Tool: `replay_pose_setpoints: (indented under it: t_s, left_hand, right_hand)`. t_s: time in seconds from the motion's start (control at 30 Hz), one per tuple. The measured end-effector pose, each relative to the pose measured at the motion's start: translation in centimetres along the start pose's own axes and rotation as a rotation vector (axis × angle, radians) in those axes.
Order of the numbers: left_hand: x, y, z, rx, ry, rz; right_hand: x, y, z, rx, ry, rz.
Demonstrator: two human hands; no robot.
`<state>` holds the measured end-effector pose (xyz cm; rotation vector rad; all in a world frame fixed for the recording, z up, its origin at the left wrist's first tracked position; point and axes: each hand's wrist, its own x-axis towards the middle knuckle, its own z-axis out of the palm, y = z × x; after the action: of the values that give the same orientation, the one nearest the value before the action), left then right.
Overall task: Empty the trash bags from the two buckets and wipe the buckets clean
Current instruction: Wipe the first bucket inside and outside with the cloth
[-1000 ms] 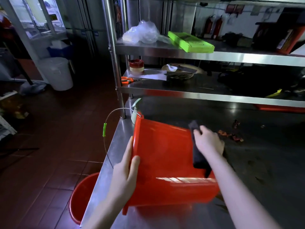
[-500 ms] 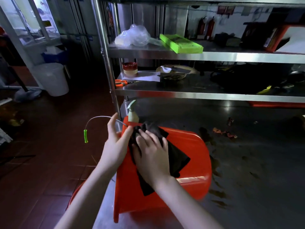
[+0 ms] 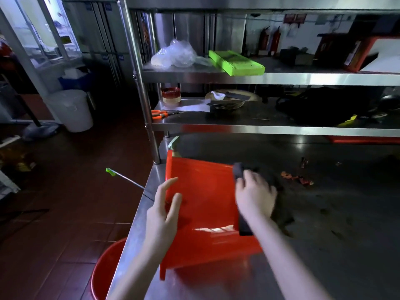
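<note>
Red bucket [image 3: 201, 204] is lying on its side on the steel table [image 3: 324, 245], mouth facing left w/ the rim hanging just past the table edge, and its wire handle [image 3: 127, 180] w/ the green grip sticks out over the floor. Left hand [image 3: 161, 210] is at the rim, fingers straight and spread, thumb resting on the bucket wall, not rly gripping anything. Right hand [image 3: 255, 199] is at the bottom end of the bucket, fingers curled over a black cloth [image 3: 242, 221] and pressing it against the base, bit blurry tho. Second red bucket [image 3: 106, 269] sits on the floor right beside the table, lower left. Some reddish scraps [image 3: 296, 177] on the table past the right hand, scissors [image 3: 160, 114] on the shelf above
</note>
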<state>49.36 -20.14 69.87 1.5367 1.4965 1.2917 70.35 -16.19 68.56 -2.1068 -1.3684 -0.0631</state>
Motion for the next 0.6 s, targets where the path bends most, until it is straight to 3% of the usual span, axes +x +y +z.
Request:
replay_pose_setpoints:
  t_s: [0.1, 0.17, 0.23, 0.3, 0.4, 0.43, 0.5, 0.6]
  left_hand:
    - [1.4, -0.5, 0.1, 0.001, 0.058, 0.054]
    - [1.7, -0.5, -0.2, 0.002, 0.072, 0.091]
    - [1.4, -0.8, -0.7, 0.035, 0.068, 0.092]
    - [0.5, -1.3, -0.8, 0.031, 0.071, 0.072]
    - [-1.1, -1.8, -0.8, 0.020, 0.087, 0.096]
    - [-1.3, -2.0, -0.7, 0.025, 0.089, 0.105]
    - [-1.0, -2.2, -0.9, 0.037, 0.088, 0.115]
    - [0.3, -2.4, -1.5, 0.071, 0.090, 0.139]
  right_hand:
    - [-4.6, -5.8, 2.1, 0.092, -0.039, -0.510]
    - [-5.8, -7.5, 2.1, 0.129, -0.123, -0.691]
    - [-4.4, -5.7, 2.2, 0.098, -0.079, -0.630]
    - [-1.9, -2.3, 1.8, 0.016, -0.012, -0.357]
    - [2.5, 0.9, -0.4, 0.026, -0.184, 0.119]
    - [3.1, 0.6, -0.5, 0.012, -0.208, 0.172]
    - [2.0, -2.2, 0.4, -0.047, -0.136, 0.010]
    - [-3.0, -8.7, 2.2, 0.071, -0.049, -0.471]
